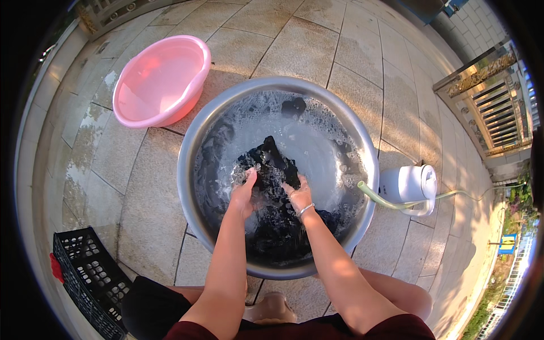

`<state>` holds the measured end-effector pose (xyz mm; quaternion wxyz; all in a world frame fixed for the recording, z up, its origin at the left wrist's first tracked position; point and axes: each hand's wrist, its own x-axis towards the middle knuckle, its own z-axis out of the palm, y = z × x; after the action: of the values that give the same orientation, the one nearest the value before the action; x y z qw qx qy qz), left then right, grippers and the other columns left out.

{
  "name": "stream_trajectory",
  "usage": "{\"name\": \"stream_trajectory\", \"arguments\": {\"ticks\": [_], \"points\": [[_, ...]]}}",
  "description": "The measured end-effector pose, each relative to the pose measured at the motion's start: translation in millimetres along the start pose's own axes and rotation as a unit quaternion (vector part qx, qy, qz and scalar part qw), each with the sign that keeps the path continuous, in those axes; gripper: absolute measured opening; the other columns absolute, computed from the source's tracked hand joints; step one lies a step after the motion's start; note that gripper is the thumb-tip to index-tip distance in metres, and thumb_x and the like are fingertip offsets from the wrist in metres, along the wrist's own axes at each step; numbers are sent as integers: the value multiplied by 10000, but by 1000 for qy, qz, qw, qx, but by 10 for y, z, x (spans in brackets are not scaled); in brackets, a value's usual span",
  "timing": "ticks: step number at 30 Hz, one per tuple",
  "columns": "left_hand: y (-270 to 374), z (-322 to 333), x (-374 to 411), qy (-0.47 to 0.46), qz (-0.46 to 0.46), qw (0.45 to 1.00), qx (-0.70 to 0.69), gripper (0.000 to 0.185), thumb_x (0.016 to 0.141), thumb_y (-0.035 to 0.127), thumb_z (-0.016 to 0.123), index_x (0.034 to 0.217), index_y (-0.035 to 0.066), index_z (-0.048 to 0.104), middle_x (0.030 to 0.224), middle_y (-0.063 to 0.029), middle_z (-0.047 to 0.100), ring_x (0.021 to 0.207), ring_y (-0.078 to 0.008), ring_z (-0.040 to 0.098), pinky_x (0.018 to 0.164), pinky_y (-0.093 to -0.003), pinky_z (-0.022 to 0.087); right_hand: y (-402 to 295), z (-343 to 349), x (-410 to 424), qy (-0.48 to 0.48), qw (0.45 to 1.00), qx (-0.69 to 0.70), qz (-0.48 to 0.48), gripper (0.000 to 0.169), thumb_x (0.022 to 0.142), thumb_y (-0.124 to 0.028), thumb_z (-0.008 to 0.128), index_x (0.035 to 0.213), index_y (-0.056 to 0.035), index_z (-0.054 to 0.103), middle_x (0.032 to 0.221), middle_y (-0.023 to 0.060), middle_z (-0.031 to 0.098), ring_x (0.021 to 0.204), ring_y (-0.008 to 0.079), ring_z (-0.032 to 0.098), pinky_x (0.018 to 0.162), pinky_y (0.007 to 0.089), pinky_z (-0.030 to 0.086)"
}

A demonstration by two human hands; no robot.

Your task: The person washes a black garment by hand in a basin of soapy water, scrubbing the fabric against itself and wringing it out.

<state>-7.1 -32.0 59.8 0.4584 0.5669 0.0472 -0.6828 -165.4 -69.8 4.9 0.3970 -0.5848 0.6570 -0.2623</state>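
A large round metal basin [187,140] of soapy, greyish water stands before me on the paving. Dark wet cloth [276,187] bunches up in its middle, part of it above the water and part under the surface. My left hand [244,191] is at the cloth's left side, thumb up, its fingers partly hidden by suds and water. On the cloth's right side is my right hand [298,194], fingers spread against it, with a bracelet [307,208] at the wrist. Whether either hand grips the cloth is unclear.
A pink plastic basin [163,80] sits at the upper left. A pale green hose [382,202] reaches over the metal rim at right, by a white container [403,185]. At lower left stands a black plastic crate [91,276]. Part of a stool [272,307] shows between my legs.
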Motion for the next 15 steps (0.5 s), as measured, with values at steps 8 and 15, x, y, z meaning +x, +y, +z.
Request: {"name": "stream_trajectory", "arguments": {"ticks": [8, 15], "points": [[-356, -240, 665, -268, 116, 928, -230, 298, 834, 223, 468, 1046, 27, 542, 993, -113, 585, 890, -242, 566, 782, -348, 470, -847, -156, -766, -120, 929, -45, -346, 308, 632, -293, 696, 749, -32, 583, 699, 95, 593, 613, 260, 584, 528, 310, 469], [-393, 8, 232, -34, 36, 981, -187, 194, 779, 135, 531, 895, -14, 575, 826, -101, 603, 763, -203, 579, 677, -324, 482, -378, -94, -253, -73, 965, -180, -174, 264, 743, -284, 557, 740, -21, 577, 739, 191, 581, 683, 381, 555, 600, 427, 443]]}}
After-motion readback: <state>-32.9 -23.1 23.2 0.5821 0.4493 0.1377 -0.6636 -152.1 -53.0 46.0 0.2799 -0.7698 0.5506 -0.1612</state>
